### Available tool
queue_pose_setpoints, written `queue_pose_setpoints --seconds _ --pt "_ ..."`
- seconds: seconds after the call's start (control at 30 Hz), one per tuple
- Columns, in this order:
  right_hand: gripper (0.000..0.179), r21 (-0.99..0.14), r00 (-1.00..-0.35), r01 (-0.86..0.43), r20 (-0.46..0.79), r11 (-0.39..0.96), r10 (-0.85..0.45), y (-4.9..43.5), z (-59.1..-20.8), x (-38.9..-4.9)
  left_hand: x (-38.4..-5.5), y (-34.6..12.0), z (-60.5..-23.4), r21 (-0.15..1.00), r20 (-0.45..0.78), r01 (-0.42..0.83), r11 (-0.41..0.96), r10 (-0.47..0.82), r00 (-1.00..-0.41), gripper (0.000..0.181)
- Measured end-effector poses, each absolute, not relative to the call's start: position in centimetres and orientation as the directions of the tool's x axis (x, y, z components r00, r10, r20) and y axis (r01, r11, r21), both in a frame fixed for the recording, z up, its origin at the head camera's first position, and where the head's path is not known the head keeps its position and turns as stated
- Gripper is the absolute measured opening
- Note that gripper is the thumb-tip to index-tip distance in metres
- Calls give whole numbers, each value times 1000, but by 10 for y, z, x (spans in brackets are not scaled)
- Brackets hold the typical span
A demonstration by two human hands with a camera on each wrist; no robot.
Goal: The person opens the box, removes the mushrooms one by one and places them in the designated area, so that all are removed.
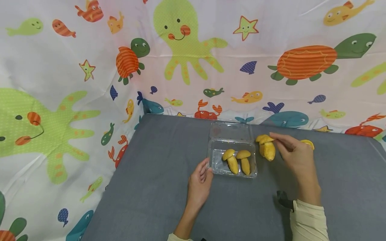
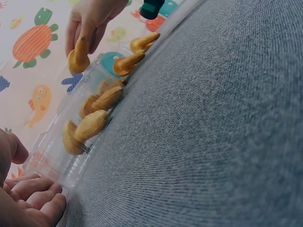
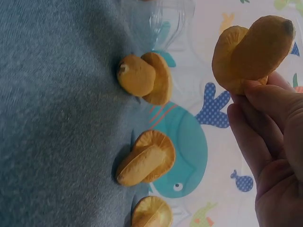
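Note:
A clear plastic clamshell box (image 1: 217, 171), its lid (image 1: 230, 130) folded back, holds two yellow-brown mushrooms (image 1: 231, 162) side by side. My left hand (image 1: 200, 184) is at the box's front left corner, thumb and fingers on either side of it. To the right of the box, my right hand (image 1: 297, 155) pinches another mushroom (image 3: 258, 52) between thumb and fingers, raised off the table. Beneath it in the head view lies a mushroom (image 1: 268, 152), partly covered by the held one. In the right wrist view, several mushrooms (image 3: 147, 158) lie in a row on the cloth.
Part of a mushroom (image 1: 308, 144) shows behind the right hand. Grey cloth (image 1: 150, 187) covers the table. A white curtain (image 1: 108, 20) printed with sea animals hangs along the back and left edges. A dark strap piece (image 1: 284, 201) sticks out from the right sleeve.

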State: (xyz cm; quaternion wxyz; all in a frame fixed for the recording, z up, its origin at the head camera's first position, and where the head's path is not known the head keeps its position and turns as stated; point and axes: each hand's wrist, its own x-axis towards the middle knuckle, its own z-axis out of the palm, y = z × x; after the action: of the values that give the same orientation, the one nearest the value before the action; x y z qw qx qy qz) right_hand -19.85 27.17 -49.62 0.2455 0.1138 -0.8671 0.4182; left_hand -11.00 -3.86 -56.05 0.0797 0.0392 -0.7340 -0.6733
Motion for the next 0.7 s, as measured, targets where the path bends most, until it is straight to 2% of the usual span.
queue_pose_setpoints --seconds 0.3,0.7 --pt "35 -644 -836 -404 549 649 24 281 -501 -194 -111 -39 -562 994 61 45 95 -166 -984 43" --pt "31 -647 -857 -353 513 676 44 288 -509 -188 -112 -37 -563 994 69 53 97 -166 -984 43"
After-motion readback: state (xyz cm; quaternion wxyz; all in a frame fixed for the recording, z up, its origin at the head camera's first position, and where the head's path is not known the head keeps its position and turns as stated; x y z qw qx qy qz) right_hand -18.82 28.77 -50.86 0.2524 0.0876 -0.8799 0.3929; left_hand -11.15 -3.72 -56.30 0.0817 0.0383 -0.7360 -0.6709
